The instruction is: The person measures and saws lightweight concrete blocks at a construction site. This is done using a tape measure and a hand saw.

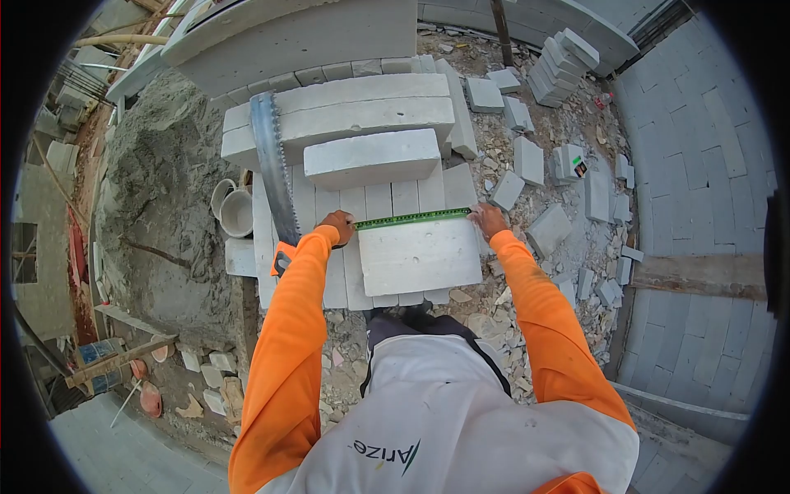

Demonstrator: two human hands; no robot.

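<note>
A green tape measure [411,219] is drawn straight along the far edge of a white block [421,259]. My left hand [337,224] is closed on the tape at the block's far left corner. At the far right corner, my right hand [490,221] pinches the other end. The fingers partly hide both ends of the tape. The block lies flat on a stack of pale blocks [333,276]. Left of my left hand, a handsaw [276,160] with an orange handle leans on the blocks, teeth facing right. Just beyond the tape sits a longer block [372,159].
A grey mortar heap [160,206] and a whitish bucket [237,212] are on the left. Loose blocks [549,229] and rubble cover the ground to the right, beside a block wall [691,156]. A small green-and-black item [580,167] rests on one block.
</note>
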